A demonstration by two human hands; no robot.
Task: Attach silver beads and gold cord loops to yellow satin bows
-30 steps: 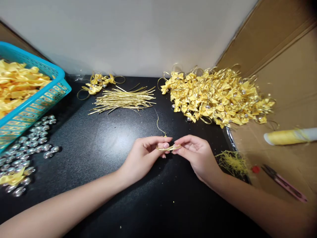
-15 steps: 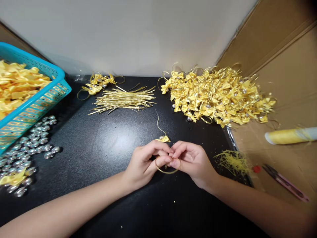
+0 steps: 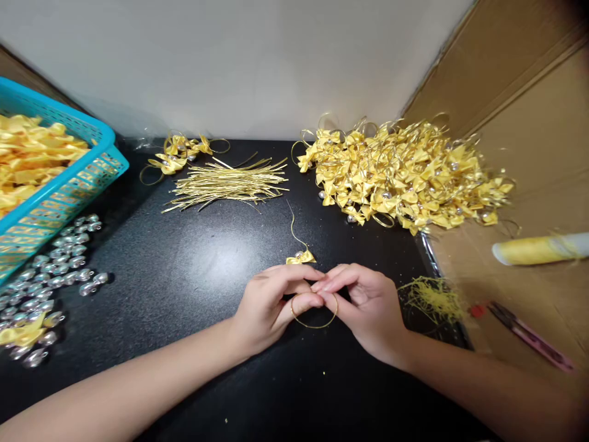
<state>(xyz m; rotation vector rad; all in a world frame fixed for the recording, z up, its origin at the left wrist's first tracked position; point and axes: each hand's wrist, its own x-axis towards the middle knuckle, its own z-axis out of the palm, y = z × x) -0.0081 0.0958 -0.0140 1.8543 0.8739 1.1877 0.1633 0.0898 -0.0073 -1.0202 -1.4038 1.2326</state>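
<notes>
My left hand [image 3: 271,304] and my right hand [image 3: 363,304] meet over the black table [image 3: 184,270], fingertips pinched together. Between them they hold a thin gold cord bent into a loop [image 3: 314,321] that hangs below the fingers. Just beyond my fingertips lies a small yellow bow with a bead [image 3: 300,257], and a gold cord tail runs from it toward the back. Whether that bow is joined to the loop I cannot tell.
A big heap of finished yellow bows [image 3: 405,178] lies at the back right. Cut gold cords [image 3: 225,184] and a few bows [image 3: 181,150] lie at the back. A blue basket [image 3: 69,187] of yellow ribbon and silver beads [image 3: 50,276] are left. Thread scraps [image 3: 432,299], snips [image 3: 529,334], a spool [image 3: 538,248] are right.
My hands drew closer to me and together. The gold cord, first stretched flat between them, is now curled into a hanging loop. The small bow now shows beyond my fingers.
</notes>
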